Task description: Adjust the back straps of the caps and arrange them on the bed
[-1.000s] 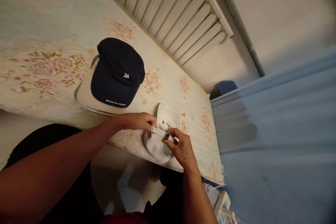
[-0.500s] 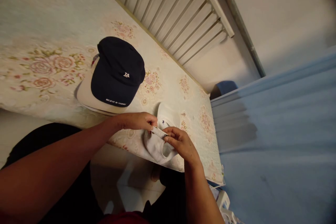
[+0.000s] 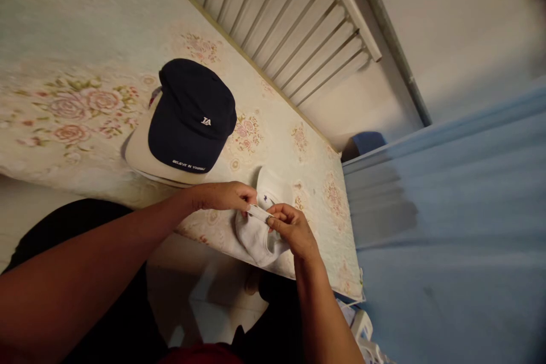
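Observation:
A white baseball cap (image 3: 256, 239) lies near the front edge of the floral-covered bed, its brim pointing away and a small dark logo on it. My left hand (image 3: 239, 197) pinches one end of the cap's back strap. At the strap's other end, the fingers of my right hand (image 3: 290, 223) are closed on it, so the strap is stretched between both hands. Left of them rests a navy cap (image 3: 191, 114) with "LA" and "BELIEVE IN YOURSELF" on it, stacked over a beige cap (image 3: 143, 151). Fingers cover the strap's ends.
The floral bed cover (image 3: 85, 105) spreads under the caps. Behind it stands a metal bar headboard or railing (image 3: 273, 17) against the wall. A blue curtain (image 3: 447, 227) hangs on the right. White items (image 3: 362, 327) sit below the bed's right corner.
The strap and the fingers on it have shifted very slightly, with my right thumb moved a little along the strap. The stacked caps stay where they were.

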`<state>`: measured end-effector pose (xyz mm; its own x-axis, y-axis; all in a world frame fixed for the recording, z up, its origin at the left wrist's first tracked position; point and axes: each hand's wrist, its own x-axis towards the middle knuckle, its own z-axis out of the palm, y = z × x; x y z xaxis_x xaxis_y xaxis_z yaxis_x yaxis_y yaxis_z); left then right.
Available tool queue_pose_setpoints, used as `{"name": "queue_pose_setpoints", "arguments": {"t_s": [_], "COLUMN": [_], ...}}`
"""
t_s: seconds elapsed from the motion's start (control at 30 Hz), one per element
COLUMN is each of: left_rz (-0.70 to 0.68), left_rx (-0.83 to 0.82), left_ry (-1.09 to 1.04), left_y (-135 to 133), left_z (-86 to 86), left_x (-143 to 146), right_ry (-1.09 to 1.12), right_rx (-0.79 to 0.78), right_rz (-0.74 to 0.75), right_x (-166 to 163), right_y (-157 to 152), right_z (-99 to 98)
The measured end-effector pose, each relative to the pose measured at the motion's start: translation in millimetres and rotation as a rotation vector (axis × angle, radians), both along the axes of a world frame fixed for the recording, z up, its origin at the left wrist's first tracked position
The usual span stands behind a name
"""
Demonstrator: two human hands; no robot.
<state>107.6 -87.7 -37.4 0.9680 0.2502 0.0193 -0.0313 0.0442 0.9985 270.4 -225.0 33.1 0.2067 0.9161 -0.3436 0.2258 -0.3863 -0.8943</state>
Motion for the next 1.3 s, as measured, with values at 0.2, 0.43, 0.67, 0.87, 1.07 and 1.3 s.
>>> {"name": "queue_pose_setpoints", "arguments": {"t_s": [0.2, 0.43, 0.67, 0.87, 1.07, 1.3], "left_rz": [0.015, 0.042, 0.048, 0.036, 0.029, 0.085], "left_rx": [0.013, 0.004, -0.025, -0.059, -0.036, 0.018], "left_ry": [-0.004, -0.027, -0.079, -0.107, -0.123, -0.099], "left_y": [-2.2, -3.5, -4.4, -5.8, -5.8, -6.7], "left_z": [-5.0, -7.5, -5.8, -3.7, -6.2, -7.9], "left_x": [2.1, 3.4, 3.5, 4.5, 4.1, 6.1], "right_ry": [-0.041, -0.351, -0.394, -0.137, -0.078, -0.227], "right_rx": [0.031, 0.073, 0.199, 0.132, 0.086, -0.007], "right_rz": [-0.048, 0.064, 0.066, 0.006, -0.011, 0.085], "right_x": [2.5, -11.0, -22.4, -14.4, -13.9, -10.2], "right_y": [0.6, 3.9, 8.6, 7.1, 6.3, 8.9], "right_z": [-13.1, -9.6, -8.7, -16.5, -21.5, -20.7]}}
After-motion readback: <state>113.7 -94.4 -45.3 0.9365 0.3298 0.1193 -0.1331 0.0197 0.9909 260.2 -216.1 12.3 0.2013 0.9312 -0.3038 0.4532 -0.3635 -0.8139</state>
